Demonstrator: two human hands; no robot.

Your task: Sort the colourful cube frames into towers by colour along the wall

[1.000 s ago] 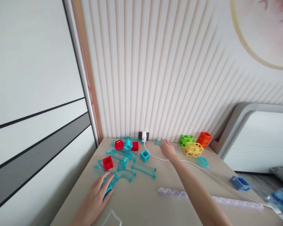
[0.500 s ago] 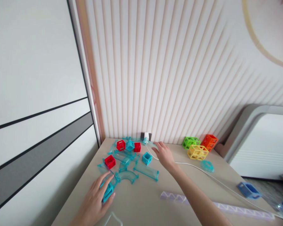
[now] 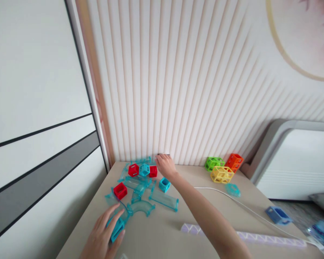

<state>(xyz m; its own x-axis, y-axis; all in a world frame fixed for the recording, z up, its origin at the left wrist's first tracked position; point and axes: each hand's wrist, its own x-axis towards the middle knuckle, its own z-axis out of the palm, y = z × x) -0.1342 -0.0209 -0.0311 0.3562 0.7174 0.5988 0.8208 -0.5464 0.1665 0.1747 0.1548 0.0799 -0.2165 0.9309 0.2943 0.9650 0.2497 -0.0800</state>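
My left hand [image 3: 101, 232] has its fingers and thumb around a teal block [image 3: 117, 230] at the near left of the table. A clear teal track piece joins a curved teal track piece [image 3: 142, 207] just beyond that block. At the far edge by the wall, my right hand [image 3: 166, 165] has its fingers curled together in front of the wall socket [image 3: 164, 154]; what they grip, if anything, is hidden. Close to it are a red block [image 3: 153, 171], a teal faceted block [image 3: 144, 170] and a second red block [image 3: 133, 170]. A teal cube [image 3: 164, 184] stands below my right wrist.
A straight teal track [image 3: 164, 200] and a red block [image 3: 120, 191] lie mid-table. Green [image 3: 214, 163], yellow [image 3: 222, 174] and orange [image 3: 234, 162] frame blocks stand at the right. A white cable [image 3: 248, 207] runs past a lilac strip [image 3: 270, 239] and a blue block [image 3: 278, 215].
My right hand has moved left to the wall socket, and its fingers have curled, covering the white plug. My left hand stays on the teal block. The view has shifted slightly right.
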